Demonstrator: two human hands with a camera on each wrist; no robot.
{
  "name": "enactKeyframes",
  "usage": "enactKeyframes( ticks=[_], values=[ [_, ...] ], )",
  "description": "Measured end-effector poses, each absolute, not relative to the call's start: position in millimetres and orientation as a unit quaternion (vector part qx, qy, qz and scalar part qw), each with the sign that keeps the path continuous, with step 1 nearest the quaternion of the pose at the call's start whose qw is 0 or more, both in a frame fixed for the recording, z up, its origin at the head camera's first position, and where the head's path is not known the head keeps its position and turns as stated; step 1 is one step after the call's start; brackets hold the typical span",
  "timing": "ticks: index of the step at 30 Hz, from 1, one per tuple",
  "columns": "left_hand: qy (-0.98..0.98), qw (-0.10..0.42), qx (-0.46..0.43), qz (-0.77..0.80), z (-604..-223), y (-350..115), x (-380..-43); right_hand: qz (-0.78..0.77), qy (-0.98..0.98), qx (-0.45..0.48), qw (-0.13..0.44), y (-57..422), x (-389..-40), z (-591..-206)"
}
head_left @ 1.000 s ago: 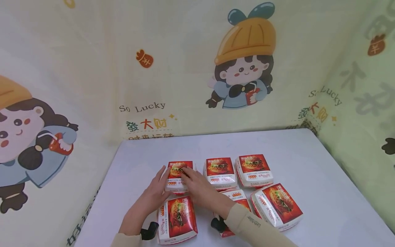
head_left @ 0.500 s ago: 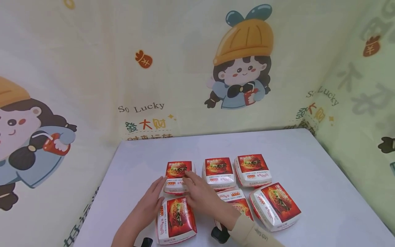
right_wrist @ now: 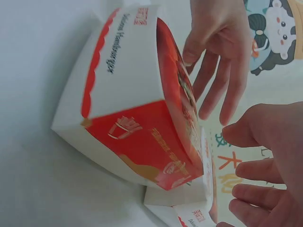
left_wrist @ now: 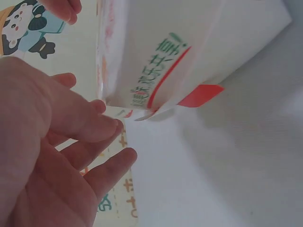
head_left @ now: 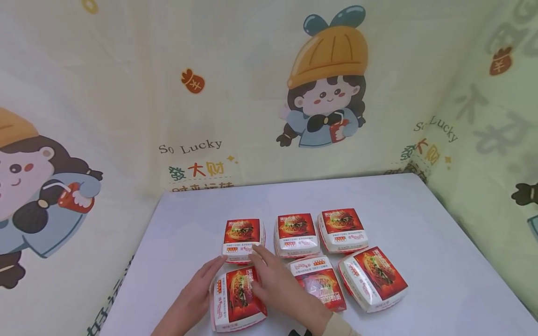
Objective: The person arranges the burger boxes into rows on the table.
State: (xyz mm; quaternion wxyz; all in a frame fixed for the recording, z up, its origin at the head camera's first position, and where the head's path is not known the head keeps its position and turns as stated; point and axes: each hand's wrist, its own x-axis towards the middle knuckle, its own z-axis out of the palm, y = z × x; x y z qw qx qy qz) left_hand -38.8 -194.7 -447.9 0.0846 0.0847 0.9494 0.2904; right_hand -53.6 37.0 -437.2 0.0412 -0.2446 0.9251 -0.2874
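Squarish glossy cartons [head_left: 239,303], bare fingers [left_wrist: 111,174], smooth table [head_left: 193,210]

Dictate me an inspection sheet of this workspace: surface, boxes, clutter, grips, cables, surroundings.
Surface: white tabletop under all the boxes.
Job's things: six red-and-white burger boxes, three far, three near; the near-row ones face other ways than the far row.
Clutter: nothing seen.
Grips: a person's bare hands, fingers relaxed, holding nothing; left grip beside the near-left box, right grip partly over it; contact unclear.
Cables: nothing seen.
Surroundings: cream backdrop with cartoon figures and "So Lucky" lettering.
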Motion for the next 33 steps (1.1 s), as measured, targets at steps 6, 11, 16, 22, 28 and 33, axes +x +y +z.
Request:
enactKeyframes(
  ticks=[6, 11, 16, 22, 28, 33],
  values=[
    [0.95, 0.092, 0.114, 0.276, -450, -195, -33, -0.306, 0.921, -0.232, 0.062, 36, -46, -442],
    [0.92, 0.18, 0.046, 0.345, -452, -194, -33, -0.322, 0.916, -0.218, 0.102, 36, -37, -445],
    [0.926, 0.166, 0.119, 0.317, -456, -196, -29, -0.353, 0.899, -0.208, 0.152, 37, -30, -448],
    [0.941, 0.114, 0.184, 0.26, -459, -194, -23, -0.366, 0.894, -0.205, 0.159, 39, -26, -454],
    [0.943, 0.108, 0.182, 0.257, -463, -191, -20, -0.364, 0.898, -0.213, 0.129, 40, -23, -461],
    [0.947, 0.117, 0.165, 0.249, -464, -189, -18, -0.382, 0.892, -0.212, 0.114, 42, -19, -465]
  ],
)
